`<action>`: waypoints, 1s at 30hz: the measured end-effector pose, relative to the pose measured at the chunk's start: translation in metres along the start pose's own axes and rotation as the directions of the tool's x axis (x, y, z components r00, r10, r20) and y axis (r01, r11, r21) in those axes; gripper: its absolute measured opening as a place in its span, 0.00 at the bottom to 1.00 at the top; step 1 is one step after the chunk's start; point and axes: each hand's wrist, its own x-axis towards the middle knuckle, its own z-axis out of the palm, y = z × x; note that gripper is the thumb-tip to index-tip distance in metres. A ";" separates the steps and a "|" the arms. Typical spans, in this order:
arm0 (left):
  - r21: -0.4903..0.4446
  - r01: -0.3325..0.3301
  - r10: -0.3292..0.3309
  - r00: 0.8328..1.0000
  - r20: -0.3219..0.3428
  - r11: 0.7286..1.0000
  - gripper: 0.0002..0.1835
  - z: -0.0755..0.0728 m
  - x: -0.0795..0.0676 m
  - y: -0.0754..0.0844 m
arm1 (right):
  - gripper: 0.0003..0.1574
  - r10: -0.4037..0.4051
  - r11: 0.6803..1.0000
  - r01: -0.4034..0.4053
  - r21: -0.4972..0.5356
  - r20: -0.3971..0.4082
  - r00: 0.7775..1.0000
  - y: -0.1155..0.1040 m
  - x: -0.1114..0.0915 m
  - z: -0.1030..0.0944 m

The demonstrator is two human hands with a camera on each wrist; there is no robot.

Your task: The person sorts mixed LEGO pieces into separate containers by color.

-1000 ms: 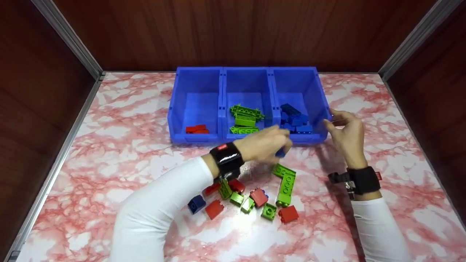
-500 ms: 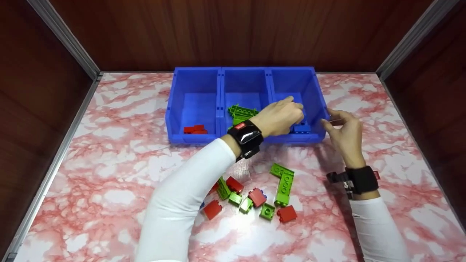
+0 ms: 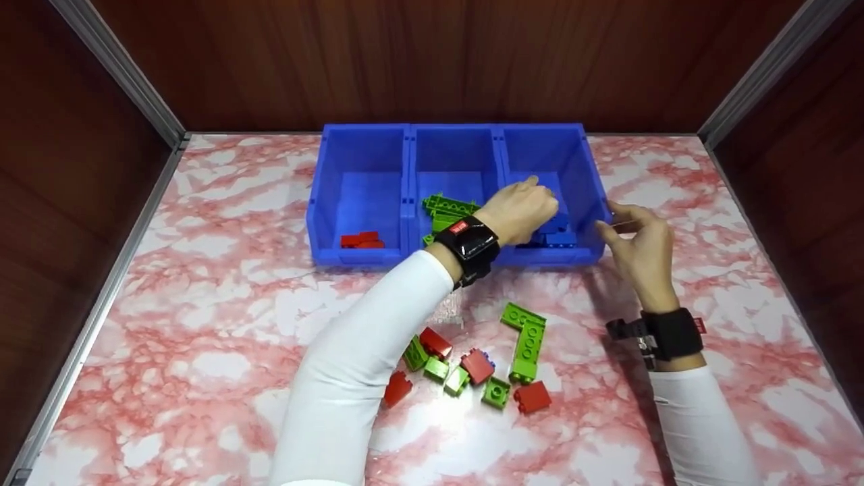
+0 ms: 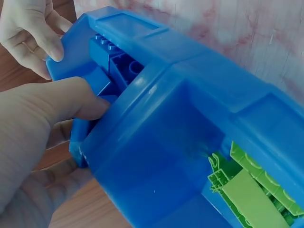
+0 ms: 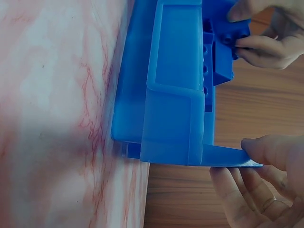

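Observation:
My left hand [image 3: 518,210] reaches into the right compartment of a blue three-part bin [image 3: 358,256]. Its thumb and fingers pinch a blue toy brick [image 5: 232,28], seen in the right wrist view. Other blue bricks [image 3: 560,239] lie below and beside that hand, partly hidden by it in the head view. At the bin's right side wall [image 5: 225,156], my right hand [image 3: 642,253] grips the edge, thumb on the inner face and fingers on the outer. Green bricks [image 3: 451,206] sit in the middle compartment and red bricks [image 3: 362,240] in the left one.
In front of the bin lie loose bricks: an L-shaped green pair [image 3: 528,344], small green ones [image 3: 496,391], and red ones [image 3: 533,397]. The left sleeve [image 3: 344,385] covers part of the pile. Brown wood-look walls [image 3: 432,61] enclose the marbled table [image 3: 223,324].
My left hand has carried a blue brick from in front of the bin up into the right compartment, then shifted slightly left. The right hand keeps its grip on the bin.

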 end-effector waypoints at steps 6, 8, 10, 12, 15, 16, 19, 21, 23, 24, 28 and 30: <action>0.029 0.010 -0.010 1.000 -0.005 1.000 0.14 0.001 -0.001 0.003 | 0.21 -0.003 1.000 0.003 0.014 -0.004 1.000 0.001 0.000 0.001; 0.021 0.012 -0.012 1.000 0.005 1.000 0.14 0.001 -0.001 0.003 | 0.20 -0.006 1.000 0.006 0.023 -0.006 1.000 0.000 -0.001 0.000; -0.002 0.014 -0.014 1.000 0.027 1.000 0.14 0.000 -0.002 0.003 | 0.20 -0.010 1.000 0.010 0.027 -0.007 1.000 0.001 -0.001 0.001; -0.036 0.017 -0.015 0.998 0.056 0.999 0.14 -0.001 -0.004 0.003 | 0.20 -0.014 1.000 0.014 0.022 -0.007 1.000 0.000 -0.001 0.001; -0.075 0.018 -0.011 0.995 0.096 0.997 0.14 -0.003 -0.005 0.003 | 0.20 -0.015 1.000 0.015 0.017 -0.004 1.000 0.000 0.000 0.001; -0.084 0.020 -0.011 0.995 0.104 0.996 0.14 -0.004 -0.006 0.004 | 0.20 -0.015 1.000 0.015 0.015 -0.003 1.000 0.000 0.000 0.000; -0.105 0.026 -0.014 0.993 0.120 0.994 0.11 -0.005 -0.006 0.006 | 0.21 -0.009 1.000 0.009 0.013 0.002 1.000 0.001 0.000 0.001; -0.120 0.033 -0.018 0.991 0.130 0.992 0.12 -0.006 -0.007 0.007 | 0.21 -0.006 1.000 0.006 0.010 0.006 1.000 0.000 0.000 0.001; -0.133 0.034 -0.016 0.991 0.136 0.991 0.13 -0.006 -0.007 0.008 | 0.21 -0.004 1.000 0.004 0.007 0.008 1.000 0.001 -0.001 0.001; -0.137 0.033 -0.014 0.991 0.137 0.990 0.13 -0.007 -0.006 0.008 | 0.21 -0.003 1.000 0.003 0.005 0.009 1.000 0.001 -0.001 0.001; -0.123 0.033 -0.018 0.992 0.123 0.992 0.11 -0.007 -0.004 0.007 | 0.21 -0.007 1.000 0.007 0.001 0.005 1.000 0.001 -0.001 0.000; -0.101 0.035 -0.024 0.993 0.117 0.994 0.11 -0.006 -0.003 0.006 | 0.21 -0.007 1.000 0.007 -0.001 0.005 1.000 0.000 -0.001 0.000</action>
